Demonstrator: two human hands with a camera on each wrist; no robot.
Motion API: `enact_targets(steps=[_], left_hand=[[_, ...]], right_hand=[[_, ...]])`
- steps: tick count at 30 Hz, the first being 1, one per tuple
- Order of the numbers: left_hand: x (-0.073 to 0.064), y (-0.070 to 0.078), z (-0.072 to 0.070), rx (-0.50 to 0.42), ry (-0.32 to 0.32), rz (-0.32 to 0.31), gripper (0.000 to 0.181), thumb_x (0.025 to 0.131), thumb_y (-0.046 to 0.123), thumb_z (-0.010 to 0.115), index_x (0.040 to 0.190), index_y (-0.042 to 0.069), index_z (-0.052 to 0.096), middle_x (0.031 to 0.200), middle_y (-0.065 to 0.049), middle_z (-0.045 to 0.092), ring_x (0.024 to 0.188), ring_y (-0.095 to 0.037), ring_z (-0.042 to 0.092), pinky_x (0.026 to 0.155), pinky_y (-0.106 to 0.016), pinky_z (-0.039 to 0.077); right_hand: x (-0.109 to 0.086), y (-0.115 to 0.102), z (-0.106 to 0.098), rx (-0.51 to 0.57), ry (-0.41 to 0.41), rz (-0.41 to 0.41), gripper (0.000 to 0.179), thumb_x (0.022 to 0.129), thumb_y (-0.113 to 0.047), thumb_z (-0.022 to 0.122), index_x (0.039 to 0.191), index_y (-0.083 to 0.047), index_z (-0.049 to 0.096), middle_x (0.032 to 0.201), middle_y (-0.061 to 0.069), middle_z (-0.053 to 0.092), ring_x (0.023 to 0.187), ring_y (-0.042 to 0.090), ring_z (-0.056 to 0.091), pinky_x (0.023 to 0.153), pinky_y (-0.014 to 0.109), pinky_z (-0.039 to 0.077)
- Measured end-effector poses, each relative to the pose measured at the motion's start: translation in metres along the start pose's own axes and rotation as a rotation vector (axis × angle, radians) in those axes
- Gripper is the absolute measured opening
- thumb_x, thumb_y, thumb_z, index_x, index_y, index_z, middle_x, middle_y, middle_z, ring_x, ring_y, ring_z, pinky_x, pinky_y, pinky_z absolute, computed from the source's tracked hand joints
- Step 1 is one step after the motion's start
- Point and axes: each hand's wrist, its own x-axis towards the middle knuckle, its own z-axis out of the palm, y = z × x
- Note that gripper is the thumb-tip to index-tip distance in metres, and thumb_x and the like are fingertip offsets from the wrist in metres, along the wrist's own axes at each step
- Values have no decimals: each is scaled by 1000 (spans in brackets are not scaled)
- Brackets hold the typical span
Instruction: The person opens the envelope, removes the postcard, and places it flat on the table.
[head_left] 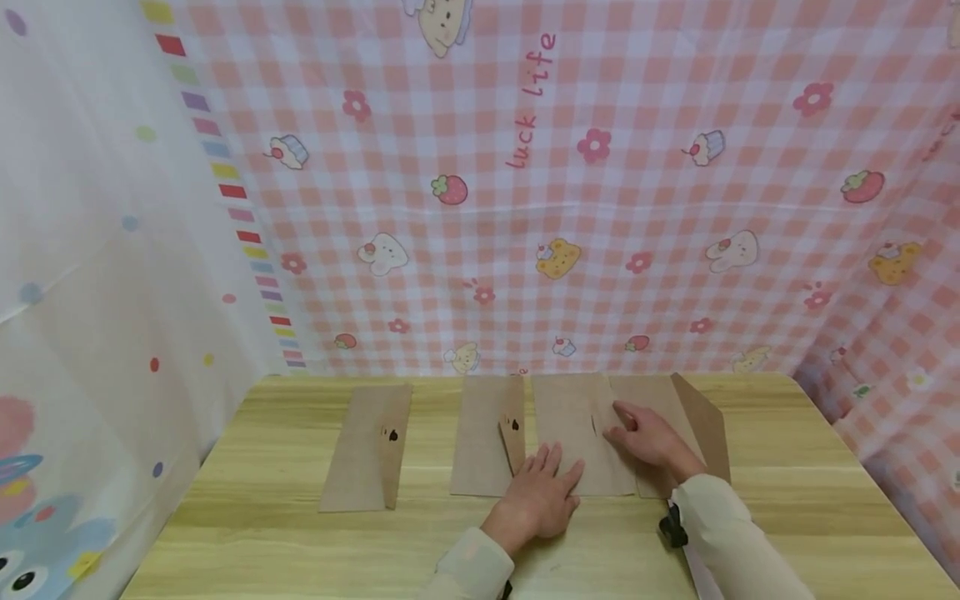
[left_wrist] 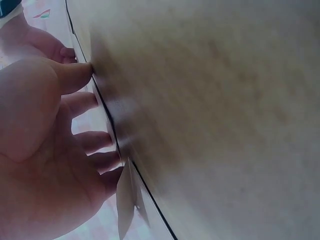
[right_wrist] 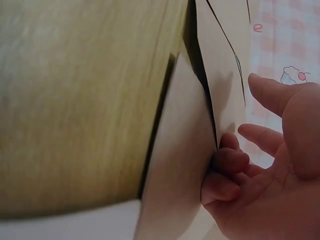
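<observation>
Several brown paper envelopes lie in a row across the table in the head view. My left hand (head_left: 538, 493) rests with fingers spread on the near edge of a plain middle envelope (head_left: 564, 408). Beside its fingertips, the raised printed flap (head_left: 512, 446) of the second envelope (head_left: 480, 433) stands up. My right hand (head_left: 651, 437) is over the rightmost envelope (head_left: 645, 392), index finger extended, thumb apart, other fingers curled against the paper in the right wrist view. That envelope's pointed flap (head_left: 703, 421) lies out to the right. A short dark slit shows near the thumb.
At the left lies another envelope (head_left: 360, 450), its flap folded over and marked with black print. The wooden-patterned table (head_left: 255, 475) ends at a pink checked cloth (head_left: 495, 233) behind. A white cloth (head_left: 135, 250) hangs at the left side.
</observation>
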Motion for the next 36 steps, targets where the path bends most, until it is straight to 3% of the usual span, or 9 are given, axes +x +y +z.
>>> enact_targets(steps=[8, 20, 36], left_hand=[[0, 1, 1, -6, 7, -15, 53, 105, 41, 41, 156, 32, 30, 165, -7, 20, 152, -25, 18, 121, -40, 21], [-4, 8, 0, 16, 10, -67, 55, 104, 44, 44, 156, 34, 31, 164, -11, 22, 151, -29, 20, 120, -41, 22], [-7, 11, 0, 21, -1, -85, 57, 102, 45, 47, 156, 35, 30, 163, -12, 22, 150, -29, 22, 120, -41, 24]], right_hand=[[5, 0, 8, -27, 24, 20, 63, 98, -23, 59, 144, 15, 38, 145, 36, 40, 136, 51, 37, 110, 59, 32], [5, -7, 12, -142, 15, 165, 66, 98, -32, 57, 151, 0, 35, 144, 43, 33, 134, 56, 36, 103, 63, 37], [5, -12, 12, -159, 18, 223, 69, 97, -39, 57, 152, -4, 36, 143, 41, 37, 129, 55, 43, 98, 64, 41]])
